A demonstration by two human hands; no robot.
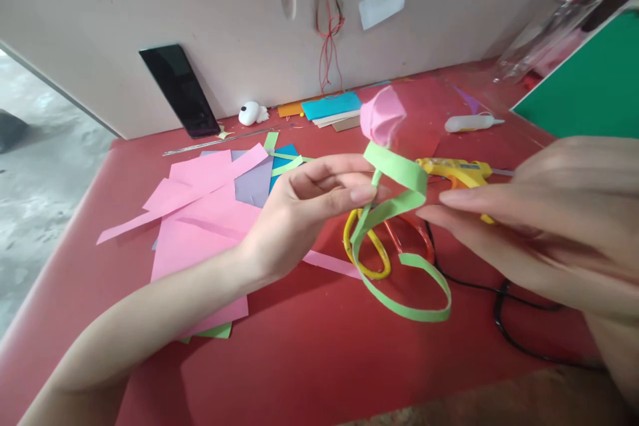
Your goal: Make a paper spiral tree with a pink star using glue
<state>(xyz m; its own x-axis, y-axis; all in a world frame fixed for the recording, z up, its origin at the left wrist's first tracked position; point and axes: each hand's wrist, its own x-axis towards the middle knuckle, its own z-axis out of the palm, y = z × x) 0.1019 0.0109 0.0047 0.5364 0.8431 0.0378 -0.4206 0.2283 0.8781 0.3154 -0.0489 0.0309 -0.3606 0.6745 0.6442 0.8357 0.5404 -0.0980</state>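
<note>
My left hand (304,206) pinches the thin green stem of a paper flower (383,116), whose pink rolled head stands upright above my fingers. A light green paper strip (399,170) loops round beside the stem, and its loose end curls down in front of the scissors. To the right, my right hand (539,219) is blurred, its fingers stretched toward the strip but apart from it, with nothing visible between the tips. Beneath the strip lie scissors (372,266) with yellow and red handles, partly hidden. Behind my right fingers lies a yellow glue gun (462,172).
Pink paper sheets (200,233) and strips cover the left of the red table (309,359). A phone (182,90) leans on the back wall near a white toy (253,113). A white glue bottle (469,122), black cord (499,319) and green board (589,80) are at the right.
</note>
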